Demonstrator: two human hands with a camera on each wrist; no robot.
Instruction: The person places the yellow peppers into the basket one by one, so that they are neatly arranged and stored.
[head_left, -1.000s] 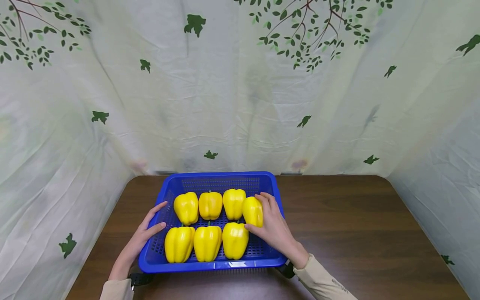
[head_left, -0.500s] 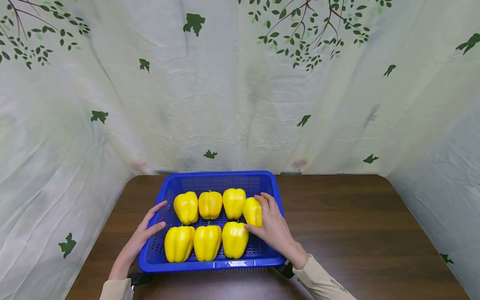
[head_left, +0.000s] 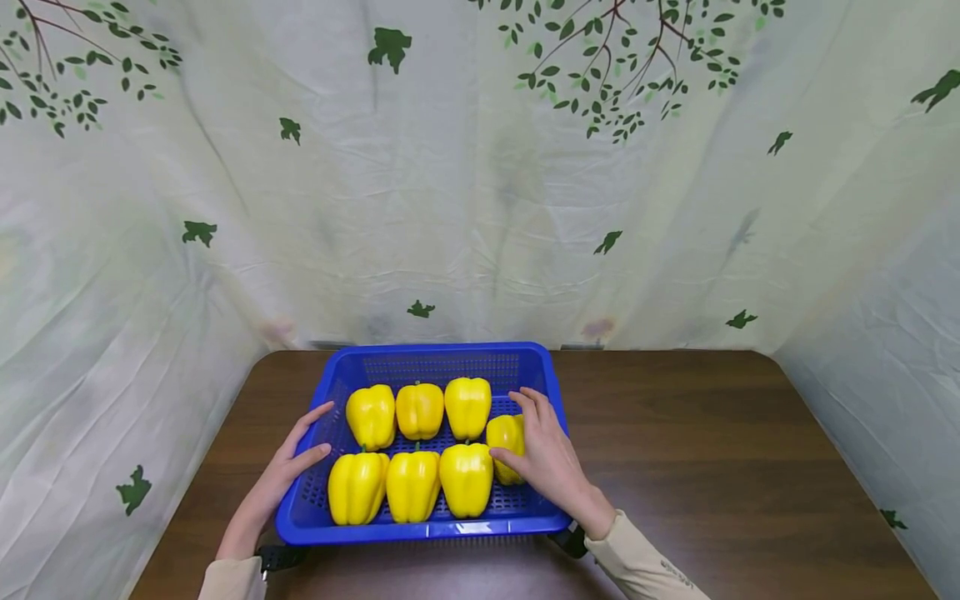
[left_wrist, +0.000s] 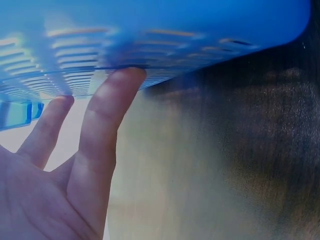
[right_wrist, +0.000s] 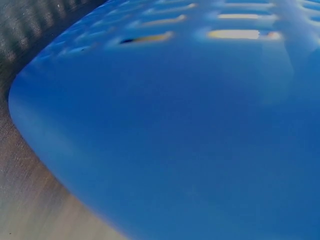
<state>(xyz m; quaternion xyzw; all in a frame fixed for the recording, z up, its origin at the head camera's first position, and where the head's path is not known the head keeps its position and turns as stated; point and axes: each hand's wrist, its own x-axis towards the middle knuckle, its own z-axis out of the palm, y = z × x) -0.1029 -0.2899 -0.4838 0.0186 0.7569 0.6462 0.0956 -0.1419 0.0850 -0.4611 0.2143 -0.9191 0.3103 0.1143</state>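
A blue plastic basket with slotted walls holds several yellow bell peppers in two rows. My left hand lies along the basket's left side, fingers extended. In the left wrist view, two fingers touch the outer wall from outside. Over the right rim reaches my right hand, with thumb and fingers spread and nothing gripped between them. The rightmost bell pepper sits beside that thumb, partly hidden by the hand; contact cannot be told. The basket wall fills most of the right wrist view, where no hand shows.
The basket stands on a dark brown wooden table, near its back edge. Behind and at both sides hangs a pale curtain with printed leaves and branches. Table surface extends to the basket's right.
The rightmost bell pepper has left my right hand's grip and now sits lower, nearer the front row. The front-row pepper beside it has shifted slightly left. Both hands stay nearly in place.
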